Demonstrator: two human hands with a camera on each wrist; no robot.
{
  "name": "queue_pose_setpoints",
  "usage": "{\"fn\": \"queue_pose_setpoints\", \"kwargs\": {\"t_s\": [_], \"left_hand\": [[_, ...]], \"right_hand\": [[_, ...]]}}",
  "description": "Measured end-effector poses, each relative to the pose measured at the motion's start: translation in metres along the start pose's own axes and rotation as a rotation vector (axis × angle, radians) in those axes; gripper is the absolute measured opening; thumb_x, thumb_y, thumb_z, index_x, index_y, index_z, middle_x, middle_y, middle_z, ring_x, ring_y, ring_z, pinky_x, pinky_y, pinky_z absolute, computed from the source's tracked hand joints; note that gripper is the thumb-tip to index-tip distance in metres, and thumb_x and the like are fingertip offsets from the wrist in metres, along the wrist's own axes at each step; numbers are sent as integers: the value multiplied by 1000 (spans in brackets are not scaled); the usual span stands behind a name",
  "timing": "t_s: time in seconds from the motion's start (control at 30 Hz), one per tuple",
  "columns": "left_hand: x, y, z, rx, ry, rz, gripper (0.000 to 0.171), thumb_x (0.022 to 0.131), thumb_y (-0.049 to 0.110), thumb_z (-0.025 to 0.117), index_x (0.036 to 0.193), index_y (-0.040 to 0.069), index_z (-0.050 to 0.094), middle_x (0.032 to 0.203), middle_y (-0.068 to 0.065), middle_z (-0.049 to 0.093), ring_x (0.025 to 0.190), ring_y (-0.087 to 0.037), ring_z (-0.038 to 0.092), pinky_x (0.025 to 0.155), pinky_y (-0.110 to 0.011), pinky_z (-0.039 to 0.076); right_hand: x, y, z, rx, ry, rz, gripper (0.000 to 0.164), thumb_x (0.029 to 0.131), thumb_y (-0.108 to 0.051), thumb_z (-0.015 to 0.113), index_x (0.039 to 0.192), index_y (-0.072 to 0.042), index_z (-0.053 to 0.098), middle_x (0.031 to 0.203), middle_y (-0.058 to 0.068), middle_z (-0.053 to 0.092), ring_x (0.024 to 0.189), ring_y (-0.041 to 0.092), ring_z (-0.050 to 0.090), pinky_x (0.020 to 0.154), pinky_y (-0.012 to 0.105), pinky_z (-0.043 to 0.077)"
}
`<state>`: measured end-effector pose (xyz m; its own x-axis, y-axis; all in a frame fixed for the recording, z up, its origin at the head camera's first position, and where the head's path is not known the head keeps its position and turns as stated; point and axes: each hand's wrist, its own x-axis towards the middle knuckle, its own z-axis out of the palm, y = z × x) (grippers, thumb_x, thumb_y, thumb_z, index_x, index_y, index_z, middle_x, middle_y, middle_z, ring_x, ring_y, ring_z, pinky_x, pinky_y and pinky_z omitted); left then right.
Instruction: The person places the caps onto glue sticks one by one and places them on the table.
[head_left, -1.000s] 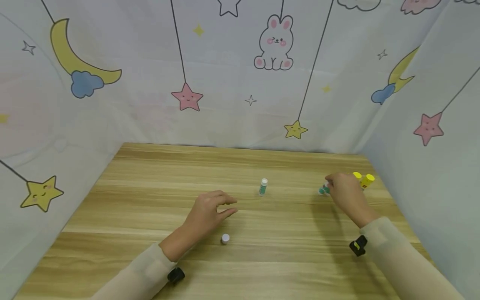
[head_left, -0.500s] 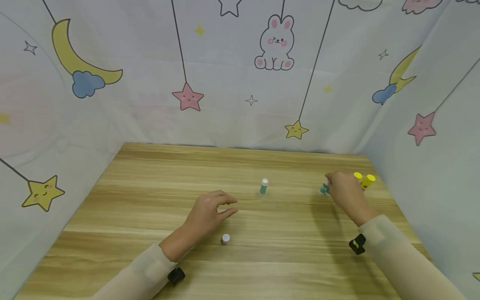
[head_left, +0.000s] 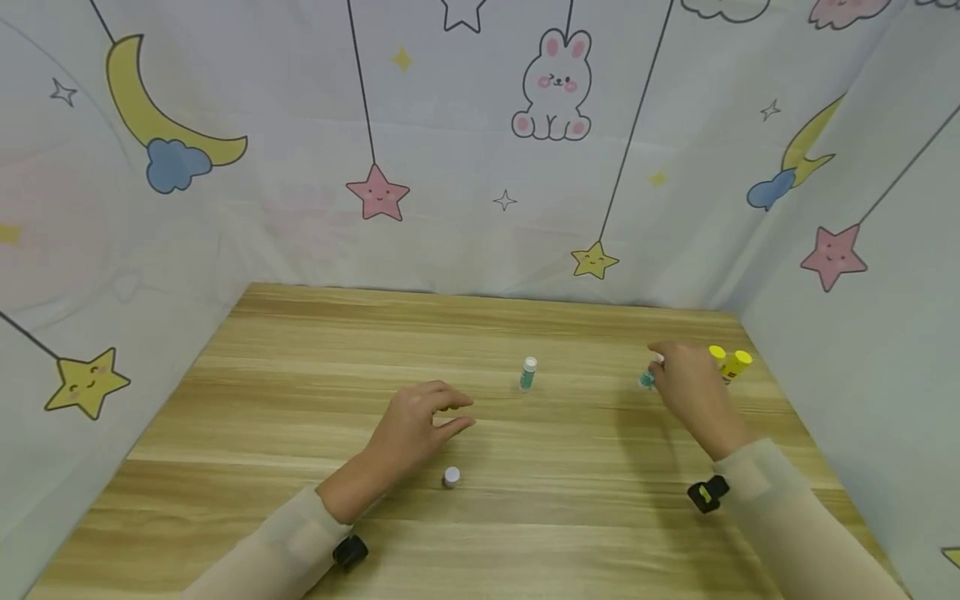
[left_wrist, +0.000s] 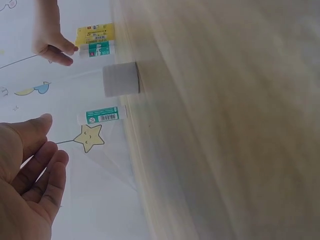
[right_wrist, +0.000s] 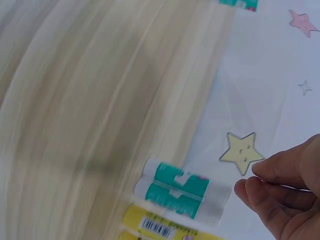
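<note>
My right hand point(head_left: 688, 379) hovers at the tops of two green-and-white glue sticks point(right_wrist: 182, 187), which stand side by side at the back right. In the right wrist view its thumb and fingertips are bent close together, just off the white caps, with nothing between them. My left hand point(head_left: 412, 425) is held over the middle of the table, fingers loosely curved and a gap between thumb and fingers. Closest to it is a small white cylinder point(head_left: 452, 477) on the table. Another green-and-white glue stick point(head_left: 528, 375) stands upright at the centre back.
Two yellow glue sticks point(head_left: 737, 364) stand just right of the green pair, partly behind my right hand. The wooden table point(head_left: 337, 333) meets a white cloth backdrop point(head_left: 450, 250) with printed stars, moons and a rabbit at its back and sides.
My right hand has lifted slightly, and its fingertips have come away from the green-and-white glue stick. The left hand stays where it was.
</note>
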<state>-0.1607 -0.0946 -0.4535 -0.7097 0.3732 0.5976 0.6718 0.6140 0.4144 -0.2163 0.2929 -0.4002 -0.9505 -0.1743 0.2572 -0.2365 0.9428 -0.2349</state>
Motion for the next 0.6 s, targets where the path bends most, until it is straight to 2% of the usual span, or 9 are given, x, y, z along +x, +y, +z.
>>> {"fn": "queue_pose_setpoints", "kwargs": {"t_s": [0.03,0.1,0.17,0.27,0.4,0.5,0.6], "left_hand": [[0,0,0,3,1,1,22,78,17,90,98,15,79,93,4,75,82,-9,70,70,-25,59],[-1,0,0,10,1,2,23,78,18,90,98,14,79,93,4,75,82,-10,69,70,-26,59],[-1,0,1,12,0,6,23,78,19,90,99,13,79,93,2,76,82,-12,70,71,-27,60],[0,0,1,18,-11,-4,27,80,20,89,104,13,79,99,0,77,89,-15,73,76,-30,61],[1,1,0,36,-33,-26,34,82,22,87,113,12,77,109,-2,77,100,-18,73,83,-32,62],[1,2,0,49,-44,-33,38,82,24,87,116,11,76,112,-4,76,103,-20,73,85,-33,61],[2,3,-2,58,-59,-43,41,82,25,87,118,9,76,114,-6,76,104,-22,73,86,-35,61]], "right_hand": [[-1,-4,0,18,-1,9,29,97,0,63,124,10,66,101,29,72,60,23,64,47,33,50],[-3,-12,3,39,2,14,30,96,-2,65,125,7,67,97,24,74,67,23,67,52,33,53],[-6,-20,7,53,1,13,31,96,-4,66,125,5,67,97,22,74,74,27,69,58,39,57],[-10,-31,18,61,20,6,31,94,-7,70,124,3,69,102,21,74,87,34,72,69,48,61],[-13,-44,33,110,46,9,33,93,-11,74,123,2,71,108,23,74,94,37,73,74,51,61],[-14,-53,44,218,30,39,35,93,-16,74,125,-1,70,115,20,73,99,36,72,78,51,61],[-13,-60,55,380,-8,89,38,95,-20,73,129,-2,69,123,18,70,107,36,70,86,49,60]]}}
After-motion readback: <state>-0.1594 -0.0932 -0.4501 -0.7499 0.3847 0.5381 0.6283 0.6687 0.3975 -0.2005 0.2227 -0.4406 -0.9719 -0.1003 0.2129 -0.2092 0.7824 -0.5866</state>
